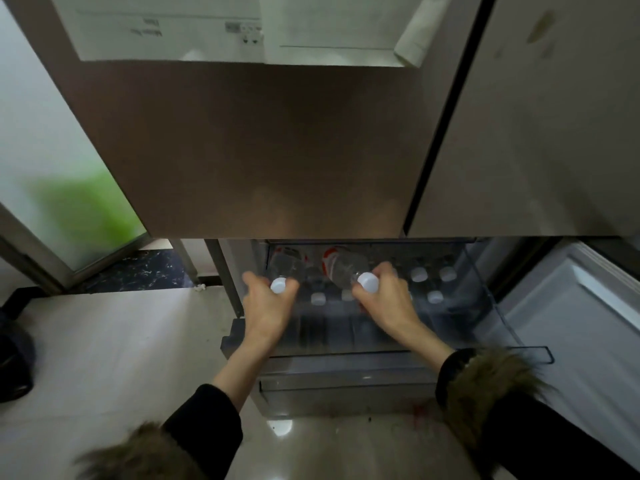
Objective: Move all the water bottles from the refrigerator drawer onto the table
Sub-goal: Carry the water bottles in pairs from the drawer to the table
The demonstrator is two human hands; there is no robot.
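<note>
drawer (485,289) of clear plastic, pulled out from the bottom of the refrigerator (277,150), holds the water bottles. five white caps show among those standing inside it: two between the hands (318,298) and three toward the right wall (434,296). the bodies under them are dim and hard to count.

the left hand (268,306) grips one bottle (284,268) by its neck, fingers curled round just below the white cap, the bottle tilted with its red-and-white label end pointing back under the fridge door. the right hand (386,303) grips a second bottle (343,268) the same way, its cap toward the camera and its label end pointing back. both bottles are over the drawer, close under the lower edge of the closed upper door; whether their far ends touch anything cannot be told.

the drawer's front rim (346,351) lies between the wrists and the bottles, and its right wall runs up beside an open lower door (571,306) at the right. left of the drawer lies pale floor tile (121,341) with a dark object (14,358) at the far left edge. both sleeves are black with fur cuffs (485,379). the table is out of view.
</note>
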